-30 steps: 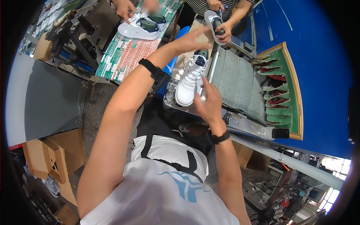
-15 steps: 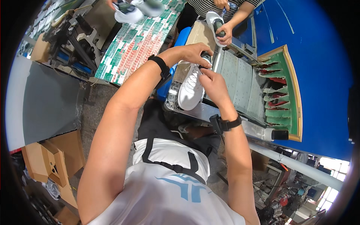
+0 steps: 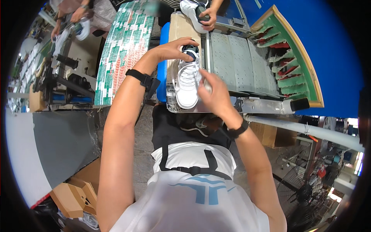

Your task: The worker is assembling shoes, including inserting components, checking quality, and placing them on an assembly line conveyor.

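Observation:
A white lace-up sneaker (image 3: pixel 187 92) with a dark lining lies on the near end of the work surface, toe toward me. My left hand (image 3: pixel 174 50) grips it at the collar, thumb and fingers around the dark opening. White laces (image 3: pixel 188 73) cross its upper, and a loose length shows along its sides. Beside the sneaker's right edge, my right hand (image 3: pixel 217 94) has curled fingers, with index finger and thumb close to the laces. What lies between them, if anything, is too small to make out.
Across the surface, a co-worker's hand (image 3: pixel 208 18) holds another white sneaker (image 3: pixel 191 15). A grey slatted conveyor (image 3: pixel 226 58) runs right toward a green-flapped opening (image 3: pixel 290 58) in a blue machine. At left stands a green-and-white patterned table (image 3: pixel 125 50); another person handles shoes beyond it.
My right hand has moved from the collar down along the sneaker's right side. The sneaker now points straighter toward me. My view has shifted, and the co-worker's second hand has left it.

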The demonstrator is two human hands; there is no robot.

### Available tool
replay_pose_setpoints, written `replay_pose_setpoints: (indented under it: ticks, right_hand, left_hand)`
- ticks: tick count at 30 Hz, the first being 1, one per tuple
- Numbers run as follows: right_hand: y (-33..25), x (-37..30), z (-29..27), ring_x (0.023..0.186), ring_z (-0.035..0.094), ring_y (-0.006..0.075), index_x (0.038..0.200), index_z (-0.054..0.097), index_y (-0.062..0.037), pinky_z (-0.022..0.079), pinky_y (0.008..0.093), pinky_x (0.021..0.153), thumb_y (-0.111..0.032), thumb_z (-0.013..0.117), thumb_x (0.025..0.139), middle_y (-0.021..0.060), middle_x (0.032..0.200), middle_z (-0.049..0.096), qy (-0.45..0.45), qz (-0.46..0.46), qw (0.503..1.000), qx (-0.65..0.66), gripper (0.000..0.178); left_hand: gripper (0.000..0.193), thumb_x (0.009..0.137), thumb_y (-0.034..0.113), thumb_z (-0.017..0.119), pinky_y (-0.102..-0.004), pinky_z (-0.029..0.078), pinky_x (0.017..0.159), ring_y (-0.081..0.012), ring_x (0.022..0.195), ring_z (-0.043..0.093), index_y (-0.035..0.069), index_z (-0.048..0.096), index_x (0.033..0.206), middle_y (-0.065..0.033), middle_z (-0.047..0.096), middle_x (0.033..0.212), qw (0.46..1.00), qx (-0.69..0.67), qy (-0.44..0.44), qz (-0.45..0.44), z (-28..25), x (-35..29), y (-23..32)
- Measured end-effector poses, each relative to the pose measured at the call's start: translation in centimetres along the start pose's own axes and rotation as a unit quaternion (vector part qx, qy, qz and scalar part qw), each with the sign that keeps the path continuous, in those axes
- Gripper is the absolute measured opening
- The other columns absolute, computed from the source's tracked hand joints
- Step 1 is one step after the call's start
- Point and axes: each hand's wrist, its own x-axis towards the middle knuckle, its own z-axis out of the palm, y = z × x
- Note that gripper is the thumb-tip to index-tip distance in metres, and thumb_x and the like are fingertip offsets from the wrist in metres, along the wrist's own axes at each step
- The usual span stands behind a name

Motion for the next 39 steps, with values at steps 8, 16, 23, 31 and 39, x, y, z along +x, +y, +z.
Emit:
replay_pose_setpoints:
  ticks: [8,16,23,31,39]
  right_hand:
    - [2.5,1.6,0.5,0.094,0.068,0.0414,0.139,0.063,0.0109,0.053,0.0522,0.086,-0.023,0.07,0.087,0.0235,0.101,0.069,0.034,-0.08,0.989,-0.12,0.063]
    - [-3.5,-5.2,-6.4,0.101,0.067,0.043,0.143,0.062,0.0073,0.053,0.0489,0.095,-0.018,0.068,0.089,0.0245,0.104,0.069,-0.114,0.012,0.985,-0.126,0.06]
    - [0.0,-5.1,-4.3,0.102,0.069,0.0408,0.143,0.062,0.0075,0.054,0.0456,0.093,-0.018,0.067,0.09,0.0211,0.106,0.069,-0.034,0.04,0.997,0.051,0.059]
    - [2.9,0.3,0.3,0.099,0.068,0.0415,0.141,0.063,0.0089,0.054,0.048,0.09,-0.023,0.068,0.089,0.0232,0.106,0.069,0.02,0.026,0.998,0.046,0.062]
    - [-2.5,-5.6,-2.9,0.097,0.065,0.0421,0.142,0.06,0.0112,0.051,0.0516,0.089,-0.02,0.071,0.087,0.0246,0.1,0.066,-0.061,0.008,0.994,-0.089,0.064]
  left_hand:
    - [0.057,0.078,0.031,0.083,-0.0382,0.047,0.116,-0.0322,0.14,0.054,0.011,0.073,0.13,-0.0161,0.054,0.148,0.989,0.049,0.135,0.031,3.2,1.6,0.7]
    - [0.051,0.084,0.026,0.082,-0.0424,0.032,0.128,-0.0311,0.15,0.045,0.015,0.073,0.133,-0.014,0.054,0.154,0.984,0.084,0.148,0.049,2.8,0.9,-0.7]
    - [0.055,0.086,0.026,0.08,-0.0425,0.033,0.128,-0.031,0.15,0.045,0.015,0.069,0.139,-0.0124,0.054,0.154,0.984,0.081,0.152,0.053,3.2,1.7,-1.3]
    - [0.059,0.083,0.029,0.081,-0.0408,0.038,0.126,-0.0333,0.149,0.048,0.014,0.07,0.139,-0.0177,0.053,0.153,0.979,0.084,0.17,0.074,4.0,2.2,-1.7]
    - [0.056,0.086,0.029,0.081,-0.042,0.037,0.126,-0.0308,0.149,0.046,0.017,0.069,0.14,-0.0129,0.052,0.153,0.982,0.053,0.172,0.052,3.5,0.9,-0.8]
